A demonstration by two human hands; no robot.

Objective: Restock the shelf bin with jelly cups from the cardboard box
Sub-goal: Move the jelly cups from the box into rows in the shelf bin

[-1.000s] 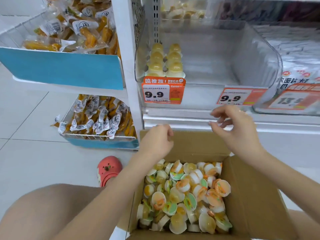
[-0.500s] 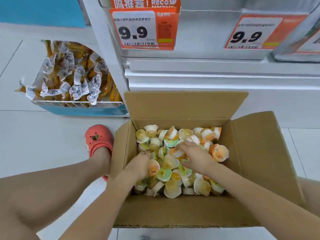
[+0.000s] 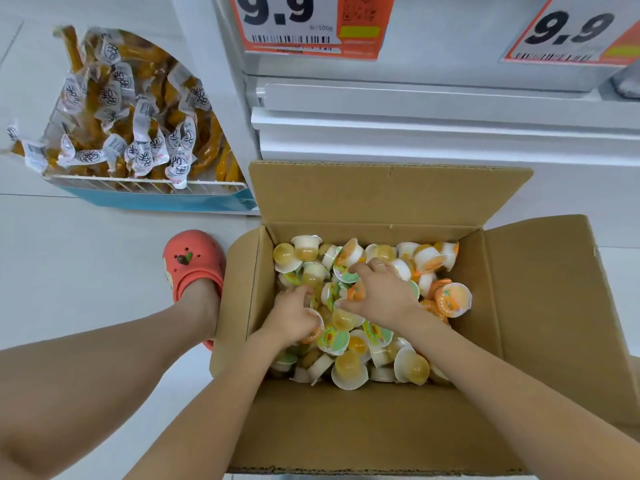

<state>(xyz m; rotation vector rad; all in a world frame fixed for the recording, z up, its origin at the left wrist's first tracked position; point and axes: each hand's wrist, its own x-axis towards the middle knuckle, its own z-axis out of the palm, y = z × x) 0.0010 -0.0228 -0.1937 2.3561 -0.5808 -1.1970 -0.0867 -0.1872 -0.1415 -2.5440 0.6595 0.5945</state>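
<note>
An open cardboard box (image 3: pixel 540 306) stands on the floor below the shelf, its bottom covered with a heap of jelly cups (image 3: pixel 349 368) with yellow jelly and green or orange lids. Both my hands are down in the heap. My left hand (image 3: pixel 294 318) curls its fingers round jelly cups at the heap's left side. My right hand (image 3: pixel 379 296) lies palm down over the middle of the heap, fingers bent round cups beneath it. The shelf bin is out of view above.
The white shelf front (image 3: pixel 433 133) with two orange 9.9 price tags (image 3: pixel 304 26) rises just behind the box. A wire basket (image 3: pixel 149 188) of packaged yellow snacks sits at left. My foot in a red clog (image 3: pixel 192 261) stands beside the box's left wall.
One second ago both hands hung above the box near the shelf; they then dropped into the heap. My view tilted down and closer. Since half a second ago the fingers closed further on the cups.
</note>
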